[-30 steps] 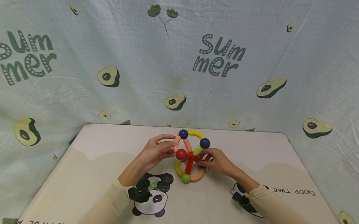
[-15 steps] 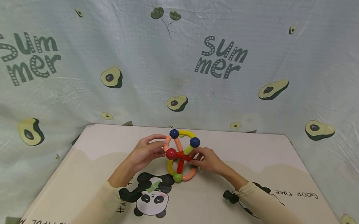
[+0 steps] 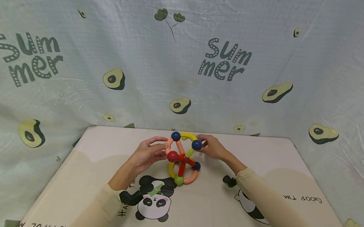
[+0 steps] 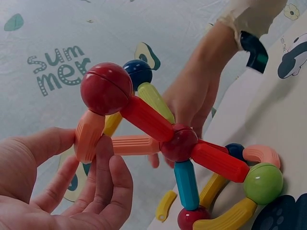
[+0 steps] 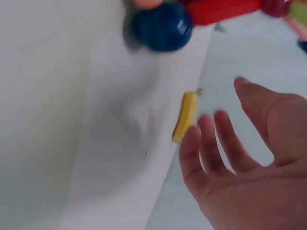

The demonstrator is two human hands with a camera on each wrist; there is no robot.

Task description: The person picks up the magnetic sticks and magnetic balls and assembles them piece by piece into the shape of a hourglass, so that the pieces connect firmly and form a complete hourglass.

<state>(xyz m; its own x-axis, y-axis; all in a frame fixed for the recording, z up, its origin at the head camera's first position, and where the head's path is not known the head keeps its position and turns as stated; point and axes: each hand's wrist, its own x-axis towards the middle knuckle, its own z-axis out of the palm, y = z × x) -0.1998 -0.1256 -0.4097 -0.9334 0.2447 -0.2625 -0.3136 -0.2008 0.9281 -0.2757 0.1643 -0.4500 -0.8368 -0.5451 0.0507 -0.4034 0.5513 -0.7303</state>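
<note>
A structure of magnetic balls and rods stands on the table, with a red center ball (image 4: 179, 143) and straight rods running out from it. My left hand (image 3: 149, 153) pinches a curved salmon rod (image 4: 89, 136) between thumb and fingers, just under a large red ball (image 4: 106, 89). My right hand (image 3: 213, 147) is behind the upper right blue ball (image 3: 197, 144); the right wrist view shows its fingers spread and loosely bent, holding nothing. Below, a green ball (image 4: 264, 183) and a lower blue ball (image 5: 162, 27) join curved rods near the tabletop.
A loose yellow rod (image 5: 185, 116) lies near the table's far edge, behind the structure. The light table cover (image 3: 105, 171) carries printed pandas and lettering. A patterned cloth (image 3: 141, 56) hangs behind the table.
My right hand has let go of the lower blue ball area and risen to the upper blue ball. The structure shifted left in view at first; my left hand keeps its pinch.
</note>
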